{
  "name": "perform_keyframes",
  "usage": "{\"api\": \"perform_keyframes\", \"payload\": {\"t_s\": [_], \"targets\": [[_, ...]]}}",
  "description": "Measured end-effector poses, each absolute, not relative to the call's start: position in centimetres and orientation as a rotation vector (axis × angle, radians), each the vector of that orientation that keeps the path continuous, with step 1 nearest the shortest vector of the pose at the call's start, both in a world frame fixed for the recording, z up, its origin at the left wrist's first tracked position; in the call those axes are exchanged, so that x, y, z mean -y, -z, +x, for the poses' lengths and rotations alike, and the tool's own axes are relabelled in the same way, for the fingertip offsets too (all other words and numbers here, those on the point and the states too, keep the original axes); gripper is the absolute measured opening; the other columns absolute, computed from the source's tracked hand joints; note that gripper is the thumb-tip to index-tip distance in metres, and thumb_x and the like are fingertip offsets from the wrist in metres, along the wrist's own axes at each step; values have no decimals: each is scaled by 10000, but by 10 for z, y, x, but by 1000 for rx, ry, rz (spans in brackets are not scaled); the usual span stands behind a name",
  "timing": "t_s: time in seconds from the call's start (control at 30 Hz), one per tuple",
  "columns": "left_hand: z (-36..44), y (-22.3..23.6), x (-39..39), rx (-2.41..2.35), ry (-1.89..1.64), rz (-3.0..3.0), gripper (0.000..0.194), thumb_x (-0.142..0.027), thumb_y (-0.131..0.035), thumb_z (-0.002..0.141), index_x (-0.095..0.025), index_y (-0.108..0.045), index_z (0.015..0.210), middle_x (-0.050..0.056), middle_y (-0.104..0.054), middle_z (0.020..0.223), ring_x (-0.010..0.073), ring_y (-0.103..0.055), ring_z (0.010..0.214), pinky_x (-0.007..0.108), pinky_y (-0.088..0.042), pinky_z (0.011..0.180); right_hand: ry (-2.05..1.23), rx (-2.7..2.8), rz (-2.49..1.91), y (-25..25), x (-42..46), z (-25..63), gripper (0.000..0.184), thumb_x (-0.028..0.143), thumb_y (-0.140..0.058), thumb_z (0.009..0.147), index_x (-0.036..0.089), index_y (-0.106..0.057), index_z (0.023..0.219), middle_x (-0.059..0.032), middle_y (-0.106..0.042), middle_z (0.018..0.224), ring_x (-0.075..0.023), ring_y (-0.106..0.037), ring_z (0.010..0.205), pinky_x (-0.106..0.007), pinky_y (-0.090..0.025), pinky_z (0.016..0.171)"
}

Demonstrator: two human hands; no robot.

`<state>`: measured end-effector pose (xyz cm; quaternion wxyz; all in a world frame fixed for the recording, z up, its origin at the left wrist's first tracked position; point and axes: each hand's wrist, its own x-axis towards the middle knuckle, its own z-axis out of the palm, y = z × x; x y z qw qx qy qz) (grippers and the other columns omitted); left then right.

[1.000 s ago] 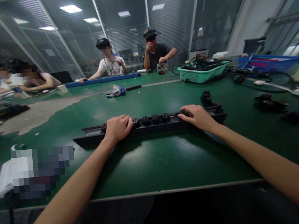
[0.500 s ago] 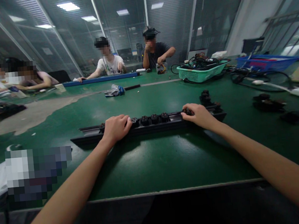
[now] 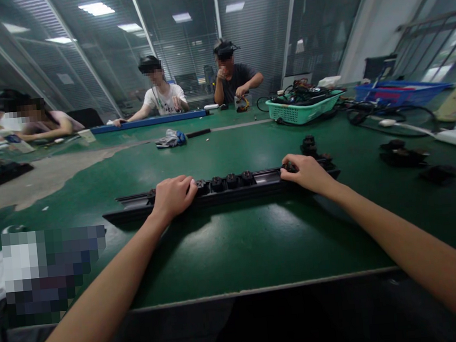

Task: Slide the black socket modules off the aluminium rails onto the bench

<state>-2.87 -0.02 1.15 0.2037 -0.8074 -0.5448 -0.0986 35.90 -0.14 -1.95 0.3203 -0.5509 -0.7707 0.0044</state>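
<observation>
A long black channel lies across the green table in front of me, with several black socket-like blocks seated in a row along its groove. My left hand is closed over the channel left of its middle, its fingers curled behind and hiding part of the row. Towards the channel's right end, my right hand pinches another dark block at the groove. A bare stretch of groove shows between that block and the row. Fingers partly cover the pinched block.
Loose black blocks stand just behind the channel's right end; more dark parts lie farther right. A green basket of cables, a blue tray and grey-blue gloves are farther back. Several people sit across the table.
My right hand has slid slightly to the right along the channel with the pinched block, widening the bare stretch of groove. My left hand stays in place. The whole view has shifted a little.
</observation>
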Motion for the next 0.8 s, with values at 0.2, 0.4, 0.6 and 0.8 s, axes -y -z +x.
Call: {"api": "perform_keyframes", "payload": {"t_s": [0.2, 0.4, 0.6, 0.8], "targets": [[-29, -12, 0, 1511, 246, -2237, 550, -404, -238, 1024, -184, -707, 841, 104, -726, 885, 229, -645, 736, 335, -305, 608, -39, 2014, -1531, 15, 2, 363, 207, 415, -571, 833, 210, -595, 854, -77, -656, 832, -218, -569, 737, -340, -400, 704], [-30, -10, -2, 1497, 234, -2224, 554, -406, -222, 1029, -188, -701, 853, 93, -730, 894, 233, -651, 747, 341, -296, 609, -112, 1973, -1581, 12, 1, 372, 208, 422, -603, 794, 220, -585, 837, -55, -640, 765, -208, -574, 703, -330, -407, 689], [-30, -9, -2, 1485, 242, -2225, 554, -409, -224, 1028, -193, -696, 836, 92, -722, 864, 228, -638, 730, 342, -288, 608, -131, 1953, -1613, 11, 0, 377, 219, 431, -627, 775, 223, -588, 828, -50, -644, 739, -215, -591, 698, -330, -421, 677], [-30, -10, -2, 1483, 247, -2230, 551, -405, -225, 1027, -192, -699, 845, 94, -733, 898, 232, -649, 749, 342, -293, 608, -89, 1947, -1633, 12, 1, 378, 222, 442, -638, 781, 228, -598, 825, -52, -650, 743, -215, -593, 693, -326, -417, 670]]}}
